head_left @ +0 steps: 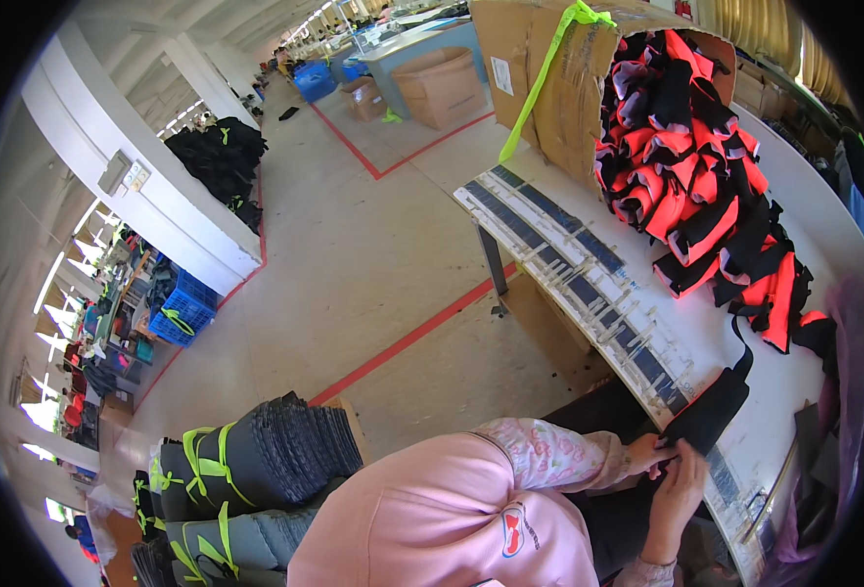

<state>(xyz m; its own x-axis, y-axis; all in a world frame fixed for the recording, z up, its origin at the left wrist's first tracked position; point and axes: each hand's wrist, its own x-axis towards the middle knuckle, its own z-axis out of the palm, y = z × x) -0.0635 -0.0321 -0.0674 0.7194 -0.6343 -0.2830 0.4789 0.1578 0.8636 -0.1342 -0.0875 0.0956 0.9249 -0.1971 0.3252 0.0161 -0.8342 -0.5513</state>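
Observation:
At the edge of the white table, a black fabric piece (711, 411) with a narrow strap at its far end lies partly on the tabletop. My left hand (646, 455) is closed on its near edge, fingers pinched together. Just to the right, my right hand (679, 494) also grips that near edge, thumb and fingers bent around it. The hands almost touch, and the fingers hide part of the edge between them. Beyond the piece, a heap of black and bright coral-red fabric pieces (691, 210) spills from a cardboard box (549, 88) lying on its side.
The white table (637, 303) has dark and pale tape strips along its edge. Purple plastic (848, 382) hangs at the right. Tied stacks of dark fabric (295, 460) stand at the lower left. A white pillar (148, 166) and red floor lines (403, 347) lie farther off.

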